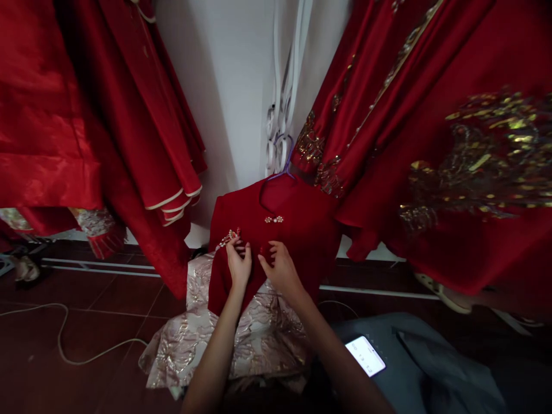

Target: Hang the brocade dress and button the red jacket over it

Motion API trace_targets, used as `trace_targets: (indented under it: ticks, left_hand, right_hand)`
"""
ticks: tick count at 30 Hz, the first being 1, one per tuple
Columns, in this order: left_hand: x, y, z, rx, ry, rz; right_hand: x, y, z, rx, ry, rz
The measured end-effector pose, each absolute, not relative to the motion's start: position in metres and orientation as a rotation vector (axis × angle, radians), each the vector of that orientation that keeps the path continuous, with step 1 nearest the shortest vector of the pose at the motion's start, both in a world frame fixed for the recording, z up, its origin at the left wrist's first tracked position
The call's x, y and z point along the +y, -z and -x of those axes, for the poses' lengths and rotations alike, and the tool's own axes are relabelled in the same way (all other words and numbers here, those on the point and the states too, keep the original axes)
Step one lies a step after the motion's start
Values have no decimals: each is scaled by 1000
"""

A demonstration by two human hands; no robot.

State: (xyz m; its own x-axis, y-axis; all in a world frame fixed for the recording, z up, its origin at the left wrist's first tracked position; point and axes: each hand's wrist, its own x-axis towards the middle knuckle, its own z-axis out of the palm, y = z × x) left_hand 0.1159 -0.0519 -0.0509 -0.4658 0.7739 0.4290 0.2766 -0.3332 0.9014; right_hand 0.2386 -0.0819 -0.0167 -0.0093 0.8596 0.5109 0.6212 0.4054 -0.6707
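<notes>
A red jacket [310,230] on a purple hanger [287,167] is spread over cream brocade fabric [181,330] with shiny raised flowers. My left hand [240,265] rests at its left front, fingertips against a beaded ornament [227,237]; the thumb stands apart from the fingers. My right hand [282,269] is just to the right, over the jacket's front, with thumb and fingers apart. A small red bit [261,250] shows by its thumb; I cannot tell whether it is touched. Above both hands sits a pearly fastener [274,219] below the neckline.
Red garments [146,132] hang on the left, and sequinned red ones [491,155] on the right. White straps or hangers [280,86] hang by the wall. A lit phone [365,355] lies on grey fabric [405,351]. A cable [64,333] crosses the tiled floor.
</notes>
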Motion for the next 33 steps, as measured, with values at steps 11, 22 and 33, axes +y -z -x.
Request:
trace_targets:
  ticks: [11, 22, 33]
  left_hand:
    - [-32, 49, -111, 1479, -2038, -1298]
    - [-28, 41, -104, 1033, -2024, -967]
    - [-41, 29, -108, 1117, -2089, -928]
  right_hand:
    - [-52, 41, -228, -1530, -412, 1373]
    - [-51, -22, -201, -1668, -735, 891]
    - [-33, -15, -202, -1789, -632, 923]
